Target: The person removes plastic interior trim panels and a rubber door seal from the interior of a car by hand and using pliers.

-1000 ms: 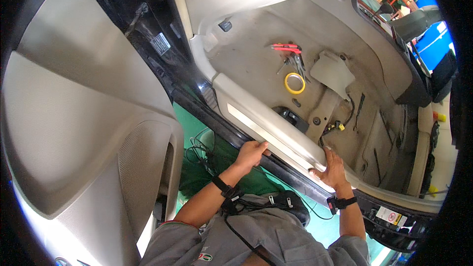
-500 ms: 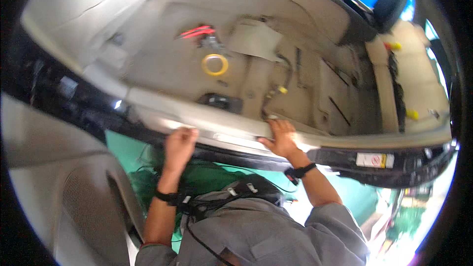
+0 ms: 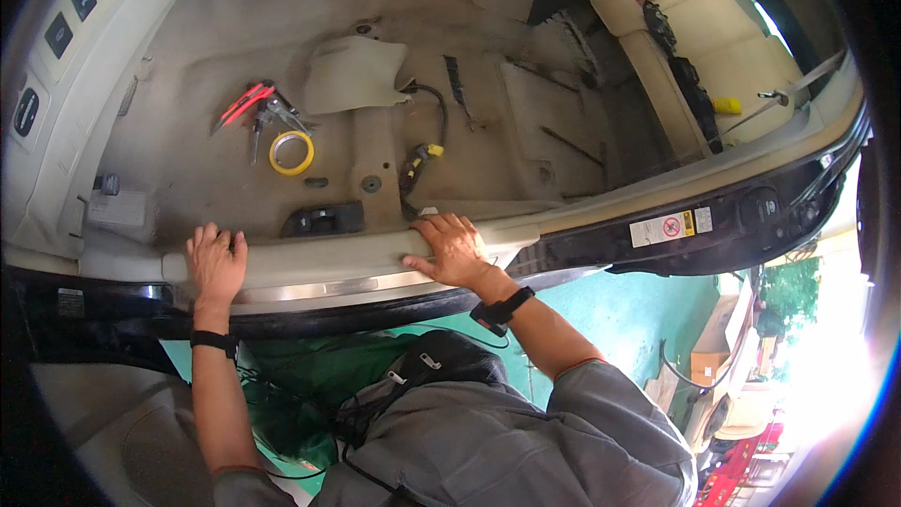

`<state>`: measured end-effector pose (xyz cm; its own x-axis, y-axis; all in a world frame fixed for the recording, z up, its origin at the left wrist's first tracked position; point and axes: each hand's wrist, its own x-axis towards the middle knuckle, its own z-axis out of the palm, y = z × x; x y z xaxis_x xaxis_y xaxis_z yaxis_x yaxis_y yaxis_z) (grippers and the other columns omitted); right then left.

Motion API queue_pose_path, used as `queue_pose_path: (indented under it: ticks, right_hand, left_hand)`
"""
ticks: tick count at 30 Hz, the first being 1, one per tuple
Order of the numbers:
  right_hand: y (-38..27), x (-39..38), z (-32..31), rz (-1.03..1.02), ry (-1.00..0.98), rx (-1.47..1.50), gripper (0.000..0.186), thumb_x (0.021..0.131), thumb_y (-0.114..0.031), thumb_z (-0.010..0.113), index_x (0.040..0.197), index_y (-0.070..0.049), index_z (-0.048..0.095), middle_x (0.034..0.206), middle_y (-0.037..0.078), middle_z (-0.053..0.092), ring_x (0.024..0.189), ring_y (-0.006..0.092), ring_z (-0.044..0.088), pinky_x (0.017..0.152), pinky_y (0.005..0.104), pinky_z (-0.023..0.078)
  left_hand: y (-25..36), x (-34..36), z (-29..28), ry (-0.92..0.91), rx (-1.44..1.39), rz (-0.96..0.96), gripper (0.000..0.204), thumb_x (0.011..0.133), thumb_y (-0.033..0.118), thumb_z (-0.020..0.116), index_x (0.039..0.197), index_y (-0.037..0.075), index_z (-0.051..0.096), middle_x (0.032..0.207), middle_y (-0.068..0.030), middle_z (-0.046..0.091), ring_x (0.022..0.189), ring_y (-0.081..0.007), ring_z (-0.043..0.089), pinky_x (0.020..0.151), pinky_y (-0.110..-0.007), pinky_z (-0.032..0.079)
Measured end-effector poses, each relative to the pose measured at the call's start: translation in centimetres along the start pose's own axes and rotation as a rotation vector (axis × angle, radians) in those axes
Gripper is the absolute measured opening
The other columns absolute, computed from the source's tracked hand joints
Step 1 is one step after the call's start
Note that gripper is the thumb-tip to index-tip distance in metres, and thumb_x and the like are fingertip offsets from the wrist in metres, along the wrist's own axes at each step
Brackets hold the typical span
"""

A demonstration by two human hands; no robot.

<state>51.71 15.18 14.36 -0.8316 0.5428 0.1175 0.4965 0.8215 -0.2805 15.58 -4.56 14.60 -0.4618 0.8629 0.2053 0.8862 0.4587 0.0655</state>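
Observation:
My left hand [image 3: 217,265] lies on the left part of the beige door sill trim [image 3: 324,256], its fingers stretched over the inner edge. On the same trim, further right, rests my right hand [image 3: 452,252], flat with the thumb spread out to the left. Neither hand holds anything. A bright metal scuff plate [image 3: 338,289] runs along the sill between them. Just inside the sill sits a black plastic part [image 3: 325,219]. Behind my right hand, a wiring harness with a yellow connector [image 3: 434,151] comes out of the carpet.
On the car floor carpet [image 3: 272,28] lie red-handled cutters [image 3: 246,103], other hand tools [image 3: 272,117], a yellow tape roll [image 3: 292,153] and a loose beige flap [image 3: 352,75]. A beige seat [image 3: 676,19] stands at the right. The open door [image 3: 113,422] is at lower left.
My left hand has slid left along the sill trim, and its curled fingers are now stretched out. My right hand stays flat on the trim. The view has shifted and sharpened.

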Motion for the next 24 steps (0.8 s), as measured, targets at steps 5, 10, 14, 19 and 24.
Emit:
queue_pose_path:
  ticks: [5,10,14,19,24]
  right_hand:
    - [0.0,2.0,-7.1,0.495,0.254,0.683,0.053,0.102,-0.050,0.045,0.109,0.000,0.062,0.103,0.018,0.064,0.095,0.0279,0.059,0.083,0.0395,0.047]
    - [4.0,0.8,-10.3,0.333,0.721,1.426,0.047,0.104,-0.036,0.043,0.067,-0.009,0.046,0.057,-0.001,0.042,0.047,0.0103,0.037,0.042,0.0266,0.029]
    - [6.8,0.9,0.6,0.594,0.645,0.873,0.043,0.102,-0.031,0.050,0.063,-0.013,0.041,0.054,-0.004,0.036,0.047,0.0090,0.034,0.042,0.0273,0.026]
    - [7.1,0.5,1.5,0.919,0.629,1.256,0.034,0.100,-0.022,0.052,0.068,-0.016,0.041,0.057,-0.005,0.036,0.045,0.0078,0.033,0.039,0.0260,0.025]
    - [-4.2,7.1,-2.7,0.769,0.403,1.669,0.038,0.099,-0.023,0.054,0.066,-0.016,0.036,0.056,-0.005,0.029,0.043,0.0068,0.026,0.038,0.0248,0.020]
  left_hand:
    - [-0.5,-0.6,1.1,-0.029,0.006,-0.029,0.036,0.091,0.033,0.055,0.080,0.002,0.070,0.093,-0.0117,0.059,0.099,-0.0303,0.054,0.087,-0.045,0.041]
    - [-1.2,-0.3,1.3,-0.012,0.010,-0.006,0.033,0.092,0.031,0.055,0.079,0.002,0.066,0.093,-0.0127,0.058,0.097,-0.0314,0.053,0.086,-0.046,0.041]
    - [-1.1,-0.2,1.0,-0.007,0.007,-0.010,0.032,0.091,0.031,0.056,0.081,0.003,0.065,0.093,-0.0132,0.057,0.098,-0.0322,0.053,0.086,-0.047,0.041]
    - [-0.8,-0.2,0.7,-0.003,-0.006,-0.072,0.029,0.090,0.032,0.060,0.089,0.003,0.064,0.096,-0.0155,0.056,0.099,-0.0349,0.052,0.087,-0.050,0.040]
    - [-2.6,-2.7,0.4,0.431,-0.265,-0.399,0.017,0.088,0.020,0.063,0.097,0.004,0.062,0.097,-0.0174,0.057,0.096,-0.0385,0.053,0.086,-0.050,0.042]
